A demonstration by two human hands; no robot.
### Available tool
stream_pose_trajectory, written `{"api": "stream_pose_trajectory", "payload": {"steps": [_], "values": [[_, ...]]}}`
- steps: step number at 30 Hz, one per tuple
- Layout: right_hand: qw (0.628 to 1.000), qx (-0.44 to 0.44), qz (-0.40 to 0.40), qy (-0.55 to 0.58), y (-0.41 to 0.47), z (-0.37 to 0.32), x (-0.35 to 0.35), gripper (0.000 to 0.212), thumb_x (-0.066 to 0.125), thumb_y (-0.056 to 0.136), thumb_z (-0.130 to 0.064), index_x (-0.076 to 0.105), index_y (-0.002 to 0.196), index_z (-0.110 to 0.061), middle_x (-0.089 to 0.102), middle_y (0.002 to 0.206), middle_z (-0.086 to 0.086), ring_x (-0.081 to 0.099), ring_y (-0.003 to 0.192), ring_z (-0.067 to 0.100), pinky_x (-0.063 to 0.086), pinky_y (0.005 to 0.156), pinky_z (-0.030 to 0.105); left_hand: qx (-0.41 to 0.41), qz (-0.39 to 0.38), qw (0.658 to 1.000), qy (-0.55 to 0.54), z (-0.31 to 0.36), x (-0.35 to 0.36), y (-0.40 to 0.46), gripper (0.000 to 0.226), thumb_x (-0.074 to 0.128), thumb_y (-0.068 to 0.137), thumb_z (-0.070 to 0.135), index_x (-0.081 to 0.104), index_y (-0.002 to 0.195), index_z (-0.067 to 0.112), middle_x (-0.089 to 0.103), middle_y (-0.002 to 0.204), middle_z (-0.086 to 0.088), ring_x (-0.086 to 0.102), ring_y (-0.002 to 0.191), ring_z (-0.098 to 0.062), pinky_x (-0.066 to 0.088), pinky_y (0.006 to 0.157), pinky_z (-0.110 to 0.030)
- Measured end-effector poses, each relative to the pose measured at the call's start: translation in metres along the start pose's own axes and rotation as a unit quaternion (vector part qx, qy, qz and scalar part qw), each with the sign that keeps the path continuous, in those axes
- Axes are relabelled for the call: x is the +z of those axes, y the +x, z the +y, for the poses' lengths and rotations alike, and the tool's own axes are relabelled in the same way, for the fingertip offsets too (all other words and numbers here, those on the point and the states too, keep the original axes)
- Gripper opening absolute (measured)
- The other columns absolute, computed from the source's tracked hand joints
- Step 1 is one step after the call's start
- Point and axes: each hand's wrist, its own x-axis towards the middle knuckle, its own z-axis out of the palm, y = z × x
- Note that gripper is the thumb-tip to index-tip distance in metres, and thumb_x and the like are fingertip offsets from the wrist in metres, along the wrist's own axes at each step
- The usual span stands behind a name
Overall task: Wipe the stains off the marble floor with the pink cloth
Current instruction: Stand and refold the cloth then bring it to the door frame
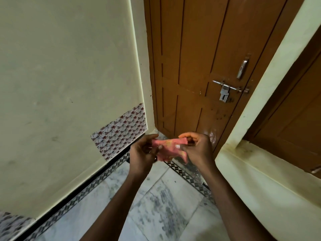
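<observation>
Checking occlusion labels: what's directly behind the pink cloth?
Behind the pink cloth, held by the left hand and right hand: the brown door's bottom and the patterned floor border. The corner where they meet is covered.

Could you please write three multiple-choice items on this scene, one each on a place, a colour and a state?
1. Where is the pink cloth?
A. Flat on the floor
B. Held up between both hands
C. Hung on the door bolt

2. What colour is the door?
A. Brown
B. White
C. Blue

3. How is the marble floor now?
A. Covered by a rug
B. Flooded with water
C. Marked with grey smudges

Answers: 1 B, as the left hand and right hand grip the cloth above the floor. 2 A, as its panels are brown. 3 C, as dark smears show across the pale tiles.
</observation>
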Motion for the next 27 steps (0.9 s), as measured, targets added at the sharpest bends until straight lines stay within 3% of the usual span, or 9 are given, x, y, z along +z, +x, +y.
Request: {"api": "stream_pose_trajectory", "payload": {"steps": [3, 7, 10, 13, 16, 18, 22, 24, 27], "values": [[0.999, -0.036, 0.011, -0.033, 0.002, 0.004, -0.002, 0.036, 0.090, 0.077, -0.002, 0.073, 0.077, -0.034, 0.074, 0.094, -0.006, 0.072, 0.091, 0.014, 0.062, 0.077, 0.033, 0.030, 0.012, 0.998, 0.052, 0.000, 0.001, 0.000, 0.030, 0.079, 0.089, 0.002, 0.076, 0.098, 0.030, 0.077, 0.101, 0.004, 0.074, 0.089, -0.007, 0.059, 0.061, -0.016], [0.998, -0.047, -0.015, -0.042, 0.009, 0.002, -0.012, 0.030, 0.085, 0.083, -0.002, 0.067, 0.079, -0.027, 0.068, 0.101, -0.002, 0.061, 0.094, 0.000, 0.048, 0.068, 0.013, 0.034, 0.009, 0.999, 0.037, 0.001, 0.000, 0.010, 0.020, 0.087, 0.083, 0.017, 0.079, 0.087, 0.035, 0.060, 0.121, -0.003, 0.065, 0.116, -0.023, 0.067, 0.079, -0.040], [0.997, -0.055, -0.048, 0.009, 0.014, -0.002, -0.025, 0.029, 0.080, 0.087, 0.002, 0.063, 0.080, -0.022, 0.067, 0.082, -0.001, 0.060, 0.070, -0.006, 0.050, 0.061, 0.011, 0.024, -0.044, 0.999, 0.012, 0.008, 0.005, 0.015, 0.017, 0.082, 0.086, 0.030, 0.072, 0.096, 0.020, 0.070, 0.115, -0.003, 0.070, 0.111, -0.029, 0.063, 0.084, -0.051], [0.997, -0.060, -0.041, 0.032, 0.020, -0.001, -0.035, 0.029, 0.082, 0.086, 0.000, 0.063, 0.079, -0.022, 0.066, 0.079, -0.001, 0.061, 0.073, 0.005, 0.050, 0.062, 0.016, -0.029, -0.092, 0.995, -0.015, 0.017, 0.018, 0.014, 0.040, 0.086, 0.085, 0.022, 0.059, 0.113, 0.013, 0.078, 0.106, -0.011, 0.076, 0.101, -0.031, 0.065, 0.078, -0.057], [0.997, -0.031, 0.004, 0.072, 0.023, 0.008, -0.050, 0.023, 0.085, 0.084, 0.000, 0.069, 0.083, -0.017, 0.072, 0.083, 0.001, 0.068, 0.083, 0.017, 0.054, 0.072, 0.028, -0.060, -0.118, 0.989, -0.068, 0.017, 0.036, 0.007, 0.051, 0.083, 0.084, 0.005, 0.050, 0.121, 0.014, 0.080, 0.105, -0.013, 0.079, 0.095, -0.034, 0.067, 0.074, -0.054], [0.986, 0.056, 0.020, 0.153, 0.023, 0.017, -0.064, 0.016, 0.087, 0.083, -0.004, 0.076, 0.088, -0.014, 0.080, 0.092, 0.008, 0.076, 0.091, 0.027, 0.061, 0.073, 0.034, -0.049, -0.108, 0.990, -0.081, 0.015, 0.052, 0.003, 0.046, 0.080, 0.087, 0.006, 0.048, 0.117, 0.019, 0.077, 0.107, -0.015, 0.078, 0.094, -0.032, 0.067, 0.069, -0.053], [0.886, 0.303, -0.138, 0.324, 0.015, 0.044, -0.095, 0.038, 0.086, 0.081, -0.017, 0.072, 0.113, -0.002, 0.082, 0.096, 0.018, 0.075, 0.093, 0.036, 0.065, 0.074, 0.042, -0.010, -0.068, 0.996, -0.055, 0.004, 0.087, -0.002, 0.032, 0.080, 0.091, 0.019, 0.051, 0.102, 0.024, 0.068, 0.104, -0.018, 0.070, 0.091, -0.035, 0.064, 0.062, -0.047], [0.873, 0.313, -0.178, 0.329, 0.010, 0.058, -0.106, 0.041, 0.082, 0.080, -0.013, 0.070, 0.117, 0.000, 0.082, 0.097, 0.016, 0.076, 0.094, 0.035, 0.067, 0.078, 0.044, 0.008, -0.061, 0.998, -0.033, -0.002, 0.105, -0.006, 0.027, 0.077, 0.094, 0.020, 0.051, 0.100, 0.021, 0.066, 0.092, -0.011, 0.064, 0.084, -0.025, 0.055, 0.060, -0.032], [0.882, 0.283, -0.108, 0.360, 0.010, 0.076, -0.115, 0.033, 0.077, 0.079, -0.005, 0.073, 0.111, 0.002, 0.081, 0.106, 0.021, 0.078, 0.093, 0.035, 0.068, 0.077, 0.044, 0.007, -0.081, 0.996, -0.020, -0.008, 0.124, -0.015, 0.009, 0.061, 0.104, 0.006, 0.055, 0.098, 0.008, 0.067, 0.087, 0.004, 0.063, 0.074, -0.015, 0.050, 0.053, -0.031]]}}
